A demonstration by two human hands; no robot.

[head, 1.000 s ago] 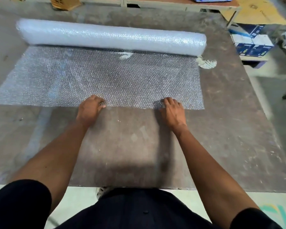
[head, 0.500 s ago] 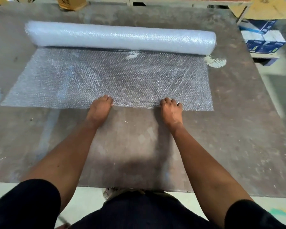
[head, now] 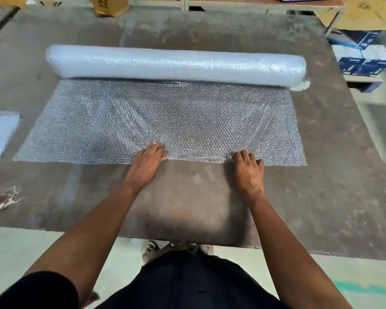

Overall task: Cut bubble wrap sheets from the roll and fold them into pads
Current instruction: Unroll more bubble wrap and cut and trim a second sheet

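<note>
1. The bubble wrap roll (head: 176, 64) lay across the far side of the worn surface (head: 321, 175), a sheet (head: 143, 117) unrolled toward the person.
2. Left hand (head: 148, 159) pinched the sheet's near edge.
3. Right hand (head: 249, 168) gripped that edge too; creases fanned from both hands.

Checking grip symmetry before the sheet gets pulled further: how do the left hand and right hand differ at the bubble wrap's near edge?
The left hand sits nearer the middle of the bubble wrap sheet; the right hand sits closer to the sheet's right side. The left hand's fingers are bunched together, the right hand's are spread a little. The left forearm slants in more steeply than the right. Both hands grip the near edge, and creases fan out from each toward the roll.
</note>
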